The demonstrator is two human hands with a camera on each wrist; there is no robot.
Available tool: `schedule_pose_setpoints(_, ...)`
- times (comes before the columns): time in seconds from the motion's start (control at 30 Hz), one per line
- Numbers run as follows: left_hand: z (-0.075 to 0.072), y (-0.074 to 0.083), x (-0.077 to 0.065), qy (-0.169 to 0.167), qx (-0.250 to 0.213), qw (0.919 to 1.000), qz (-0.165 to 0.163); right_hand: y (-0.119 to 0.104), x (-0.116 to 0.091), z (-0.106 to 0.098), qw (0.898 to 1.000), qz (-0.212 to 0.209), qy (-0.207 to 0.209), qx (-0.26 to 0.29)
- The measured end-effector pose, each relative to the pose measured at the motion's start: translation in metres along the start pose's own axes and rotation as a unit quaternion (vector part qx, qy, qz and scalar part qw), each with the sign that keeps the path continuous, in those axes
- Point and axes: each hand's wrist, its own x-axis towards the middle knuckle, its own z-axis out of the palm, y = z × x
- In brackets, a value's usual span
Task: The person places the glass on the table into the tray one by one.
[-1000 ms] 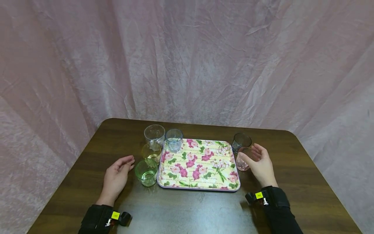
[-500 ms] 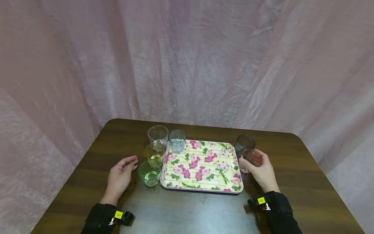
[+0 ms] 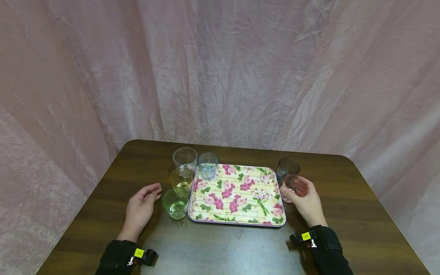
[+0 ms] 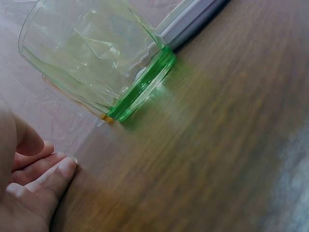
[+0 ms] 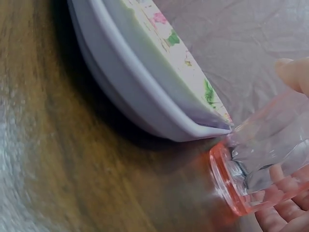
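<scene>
My right hand (image 3: pixel 309 200) holds a pink glass (image 3: pixel 290 194), thumb on its near side and fingers round its far side. In the right wrist view the reddish base of the pink glass (image 5: pixel 236 183) is low by the table, close to the tray's corner. My left hand (image 3: pixel 140 208) rests on the table with relaxed fingers and holds nothing. Just right of it, apart from the fingers, stands a green glass (image 3: pixel 176 204). Behind that are a yellow glass (image 3: pixel 181 179) and a clear glass (image 3: pixel 185 158). A blue glass (image 3: pixel 207 168) stands on the tray's far left corner.
Between the hands lies a flowered tray (image 3: pixel 237 194) with a pale raised rim. A dark grey glass (image 3: pixel 288 168) stands behind the pink one, at the tray's far right. The brown wooden table (image 3: pixel 347 198) ends before a pink curtain (image 3: pixel 220 76).
The right hand's fingers have closed in round the pink glass. The left hand has stayed in place beside the green glass. The head view has shifted slightly.
</scene>
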Motion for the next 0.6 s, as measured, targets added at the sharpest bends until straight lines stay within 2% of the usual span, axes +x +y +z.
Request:
schedule_pose_setpoints(0.33, -0.0002, -0.0006, 0.0007, -0.001, 0.01, 0.9999, 0.001, 0.0054, 0.0001, 0.0003, 1.0, 0.016, -0.002, -0.009)
schedule_pose_setpoints(0.6, 0.0001, 0.0002, 0.0003, -0.001, 0.007, 1.0, 0.001, 0.0067, 0.0007, 0.0015, 1.0, 0.0, 0.002, -0.004)
